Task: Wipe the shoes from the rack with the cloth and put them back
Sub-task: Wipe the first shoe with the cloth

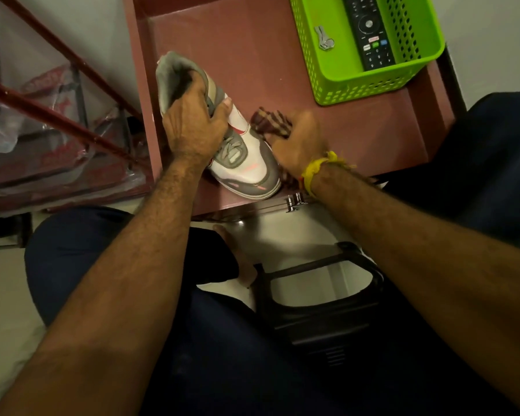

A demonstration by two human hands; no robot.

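1. Red metal rack [57, 115] sits off to the left with what looks like plastic-wrapped stuff on it. I can't make out any shoes there, so no idea how many are waiting or already done.
2. Next over, the left hand [192, 127] is clamped around the collar of a white and grey shoe [246, 163], pinning it on the reddish-brown counter [357, 139] close to the near edge.
3. Right beside it, the right hand [297, 145] has the checked cloth [272, 121] bunched in its fingers and pressed against the shoe's side. It's blurry, so I'd guess mid-rub.
4. Far right there's a green basket [373, 85] holding a remote [370, 31].
5. My read: wiping of this shoe is underway, and putting it back hasn't happened yet.
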